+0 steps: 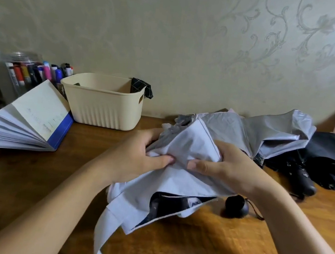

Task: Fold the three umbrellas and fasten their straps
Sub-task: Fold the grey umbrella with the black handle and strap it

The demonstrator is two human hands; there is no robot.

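While hands pinch it, crumpled white umbrella

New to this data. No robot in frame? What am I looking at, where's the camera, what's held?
No robot: these are a person's bare hands, filmed by one wide-angle camera worn on the head, looking down. The left hand and right hand both grip the crumpled canopy of a white umbrella. On the wooden table, a grey umbrella and a black umbrella lie loose at the right; a beige basket, an open notebook and a jar of markers stand at the left.
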